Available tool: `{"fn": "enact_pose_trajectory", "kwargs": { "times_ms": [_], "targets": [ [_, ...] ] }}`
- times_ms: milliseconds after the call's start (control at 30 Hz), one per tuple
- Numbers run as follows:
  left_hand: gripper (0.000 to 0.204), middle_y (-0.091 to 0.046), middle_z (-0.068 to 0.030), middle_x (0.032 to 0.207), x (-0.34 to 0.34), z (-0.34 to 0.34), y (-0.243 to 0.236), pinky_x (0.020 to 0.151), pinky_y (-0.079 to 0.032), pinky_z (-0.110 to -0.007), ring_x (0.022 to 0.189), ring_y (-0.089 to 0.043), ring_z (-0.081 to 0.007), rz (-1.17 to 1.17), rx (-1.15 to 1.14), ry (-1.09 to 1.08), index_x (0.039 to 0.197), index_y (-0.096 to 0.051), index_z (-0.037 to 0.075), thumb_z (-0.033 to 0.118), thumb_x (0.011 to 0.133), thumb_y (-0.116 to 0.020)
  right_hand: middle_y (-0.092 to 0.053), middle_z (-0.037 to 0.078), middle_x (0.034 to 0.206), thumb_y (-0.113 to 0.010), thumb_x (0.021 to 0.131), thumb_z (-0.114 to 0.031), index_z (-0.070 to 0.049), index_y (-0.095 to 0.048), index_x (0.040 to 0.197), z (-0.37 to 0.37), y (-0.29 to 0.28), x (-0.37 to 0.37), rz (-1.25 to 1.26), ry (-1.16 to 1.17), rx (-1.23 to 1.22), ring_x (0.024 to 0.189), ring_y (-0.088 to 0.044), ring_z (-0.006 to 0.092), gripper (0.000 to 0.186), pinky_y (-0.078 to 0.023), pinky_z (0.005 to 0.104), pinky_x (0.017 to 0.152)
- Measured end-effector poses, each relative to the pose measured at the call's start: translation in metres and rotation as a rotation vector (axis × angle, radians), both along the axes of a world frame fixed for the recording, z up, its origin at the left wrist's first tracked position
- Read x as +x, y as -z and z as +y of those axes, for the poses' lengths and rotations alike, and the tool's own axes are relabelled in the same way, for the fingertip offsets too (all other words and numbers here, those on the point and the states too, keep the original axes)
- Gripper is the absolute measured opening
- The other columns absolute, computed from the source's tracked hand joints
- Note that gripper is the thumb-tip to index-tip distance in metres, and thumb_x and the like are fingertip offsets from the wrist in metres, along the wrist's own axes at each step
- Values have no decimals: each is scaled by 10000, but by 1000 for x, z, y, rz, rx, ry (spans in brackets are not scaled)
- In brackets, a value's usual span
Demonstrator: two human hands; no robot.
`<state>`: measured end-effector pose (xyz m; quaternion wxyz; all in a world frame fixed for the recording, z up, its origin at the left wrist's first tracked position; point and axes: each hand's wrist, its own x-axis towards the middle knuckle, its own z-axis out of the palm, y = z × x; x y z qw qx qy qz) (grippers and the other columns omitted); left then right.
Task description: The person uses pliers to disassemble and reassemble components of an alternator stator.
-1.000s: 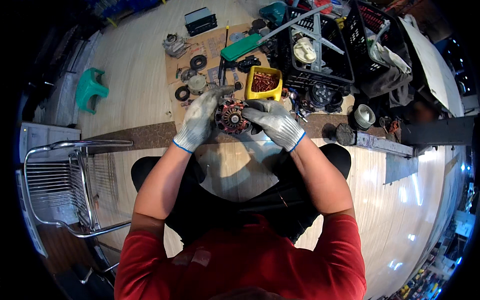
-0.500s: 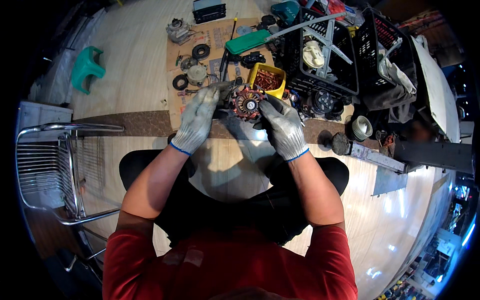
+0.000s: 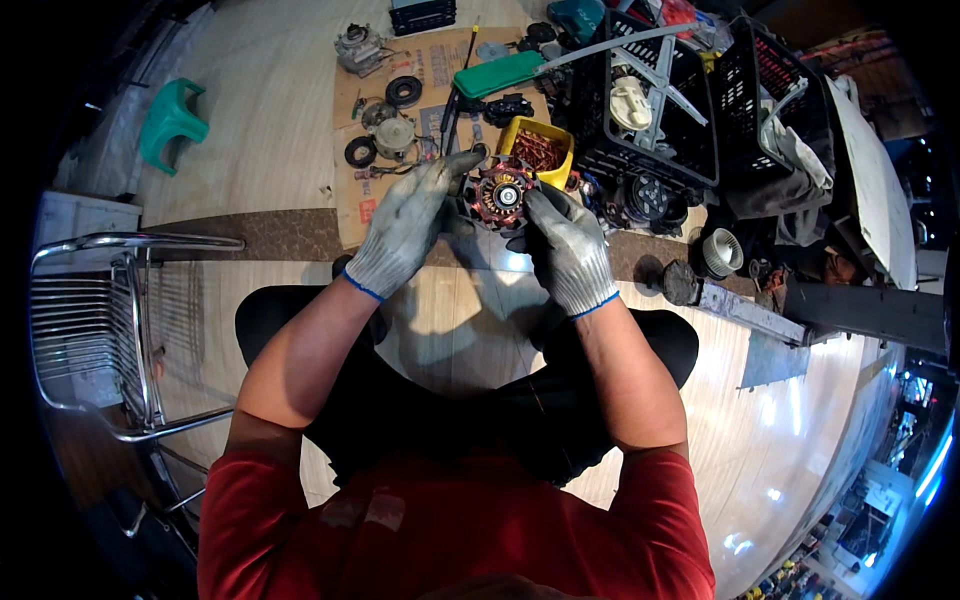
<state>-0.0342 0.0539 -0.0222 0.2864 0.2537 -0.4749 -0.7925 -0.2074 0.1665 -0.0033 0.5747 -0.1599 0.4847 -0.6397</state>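
The copper-wound core sat just nearer than the yellow tub, grasped by the right hand, the left hand alongside (its finger closure unclear); the step seemed close handling, calling next for steady support.

Grey-white knitted gloves on the hands are edged in blue. The round, coil-wound metal part is patterned in copper-red and black around a silvery centre. Yellow is shown by the square plastic tub.
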Motion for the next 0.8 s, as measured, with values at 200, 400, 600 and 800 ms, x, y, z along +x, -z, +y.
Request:
{"fn": "enact_pose_trajectory", "kwargs": {
  "times_ms": [200, 400, 600, 800],
  "targets": [
    [708, -578, -201, 1146, 7, -6, 12, 870, -517, -403, 988, -588, -357, -617, -1530, -160, 1345, -434, -33, -5, 698, -720, -698, 94, 1045, -583, 980, -134, 42, -604, 1211, -1, 5, -3, -64, 16, -17, 856, -696, 160, 291, -582, 258, 712],
    [551, -594, -177, 1194, 7, -5, 6, 869, -528, -369, 1050, -602, -290, -410, -909, -37, 1380, -439, -23, 97, 875, -625, -695, 97, 1053, -571, 983, -118, 42, -597, 1222, -2, 4, -4, -75, -2, -19, 848, -702, 163, 289, -586, 261, 685],
    [540, -588, -136, 1278, 5, -6, 22, 915, -526, -348, 1120, -594, -185, -247, -364, -7, 1415, -439, -1, 391, 1082, -276, -676, 63, 931, -606, 968, -184, -11, -578, 1212, -5, 8, -3, -72, 7, -1, 727, -660, 156, 301, -550, 288, 582],
    [488, -586, -126, 1280, 6, -4, 17, 925, -522, -324, 1116, -605, -186, -270, -413, -32, 1406, -452, 10, 343, 1085, -298, -683, 70, 922, -605, 965, -180, -21, -584, 1191, -4, 7, -1, -86, 5, -7, 712, -662, 161, 277, -546, 290, 569]
  ]
}}
